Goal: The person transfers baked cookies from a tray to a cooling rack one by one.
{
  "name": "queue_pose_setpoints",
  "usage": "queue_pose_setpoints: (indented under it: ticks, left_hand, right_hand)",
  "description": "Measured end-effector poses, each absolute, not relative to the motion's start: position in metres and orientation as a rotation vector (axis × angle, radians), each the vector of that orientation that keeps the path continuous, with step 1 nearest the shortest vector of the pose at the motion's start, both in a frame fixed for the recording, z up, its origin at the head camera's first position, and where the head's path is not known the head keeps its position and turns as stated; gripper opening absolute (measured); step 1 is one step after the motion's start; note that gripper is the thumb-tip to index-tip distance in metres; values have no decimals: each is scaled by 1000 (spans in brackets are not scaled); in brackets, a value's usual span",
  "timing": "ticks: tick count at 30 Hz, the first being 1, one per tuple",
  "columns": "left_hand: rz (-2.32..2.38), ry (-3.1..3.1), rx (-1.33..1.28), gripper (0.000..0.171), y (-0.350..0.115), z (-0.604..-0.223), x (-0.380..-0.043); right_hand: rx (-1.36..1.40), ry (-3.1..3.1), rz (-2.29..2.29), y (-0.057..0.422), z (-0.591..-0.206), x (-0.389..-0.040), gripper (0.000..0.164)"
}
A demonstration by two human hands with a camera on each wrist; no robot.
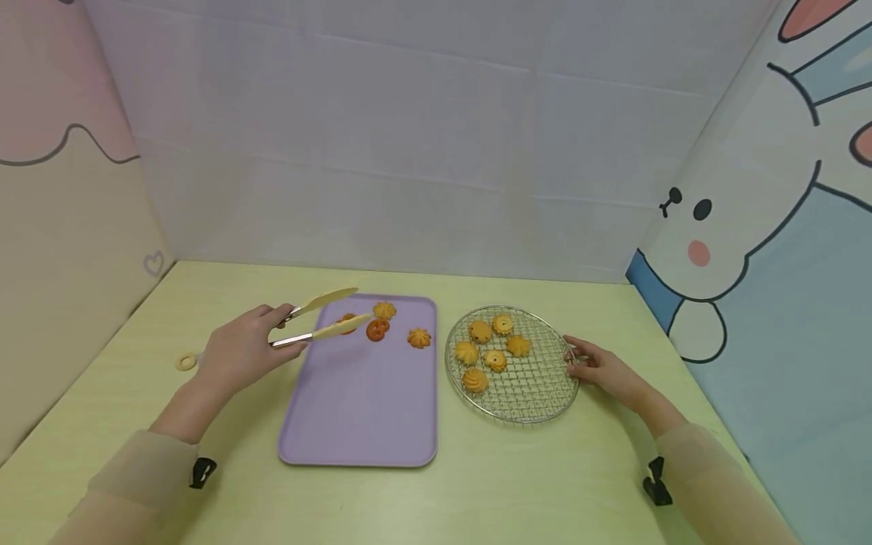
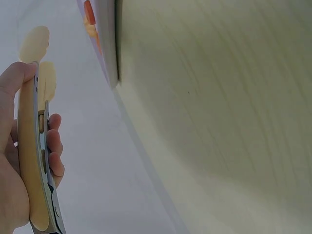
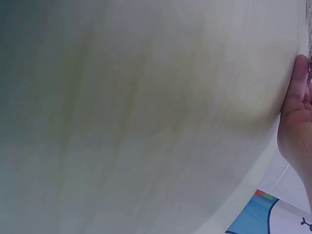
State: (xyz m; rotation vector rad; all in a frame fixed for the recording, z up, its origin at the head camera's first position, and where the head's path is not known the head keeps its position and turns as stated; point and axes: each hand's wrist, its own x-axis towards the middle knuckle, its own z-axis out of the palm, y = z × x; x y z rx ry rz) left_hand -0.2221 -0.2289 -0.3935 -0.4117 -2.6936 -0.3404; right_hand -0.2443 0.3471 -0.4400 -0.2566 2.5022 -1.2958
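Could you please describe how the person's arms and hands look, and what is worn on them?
The left hand and right hand wear no gloves. The left sleeve and right sleeve are plain pale beige. A small black piece shows beside each cuff; its purpose is unclear.

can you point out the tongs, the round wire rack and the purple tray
tongs (image 2: 28, 141): left wrist view, on the yellowish handle
round wire rack (image 1: 527, 377): head view, on the bare mesh
purple tray (image 1: 368, 412): head view, on its bare near half
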Motion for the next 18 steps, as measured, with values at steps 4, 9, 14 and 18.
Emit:
queue_pose_setpoints:
  ticks: [4, 9, 14, 18]
  left_hand:
    - [-297, -2791, -397, 52, -237, -394, -222]
    - [-274, -2902, -389, 56, -242, -394, -224]
    - [-266, -2970, -388, 60, -244, -396, -228]
    - [-266, -2994, -391, 60, -245, -400, -234]
  right_hand:
    - [-251, 2510, -1290, 347, -441, -245, 66]
    - [-242, 2520, -1275, 348, -442, -246, 66]
    - [-264, 2523, -1273, 348, -441, -245, 66]
    - [-265, 2522, -1277, 347, -440, -244, 66]
